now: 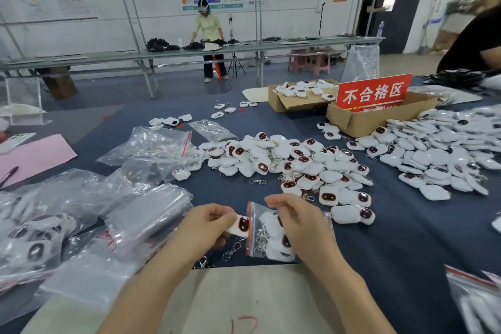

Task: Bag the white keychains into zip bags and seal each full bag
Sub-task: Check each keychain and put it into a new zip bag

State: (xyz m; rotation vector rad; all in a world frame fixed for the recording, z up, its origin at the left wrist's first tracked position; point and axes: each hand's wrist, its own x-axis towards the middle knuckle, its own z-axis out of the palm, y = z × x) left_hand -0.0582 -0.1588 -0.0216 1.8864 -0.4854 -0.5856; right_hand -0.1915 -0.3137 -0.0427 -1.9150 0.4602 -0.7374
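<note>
Left hand (208,221): grip pinches one keychain (242,226) between thumb and fingers, dark face up, right at the red-striped mouth of the bag (257,225). Its chain (233,248) hangs below. Right hand (296,222): fingers curled on the bag from the right, holding it with the mouth facing left. Several keychains are inside already. Can't tell if the bag touches the surface (393,238).

Both hands are near centre, just beyond a pale board (244,293) marked in red.

A loose pile (298,165) of keychains is just beyond the hands, and a bigger pile (439,154) is to the right, most of it face down. A few strays (170,120) lie further off.

Empty bags (151,149) are spread to the left, and filled bags (35,236) sit at near left.

At far right are two cardboard boxes (349,119), with a red sign (372,93) standing in the nearer one. The far one holds more keychains.

Pink paper (32,154) and a pen (9,175) sit at the left edge.

One person (208,27) stands at a far bench. Another (471,35) is at the right edge, partly out of view.
</note>
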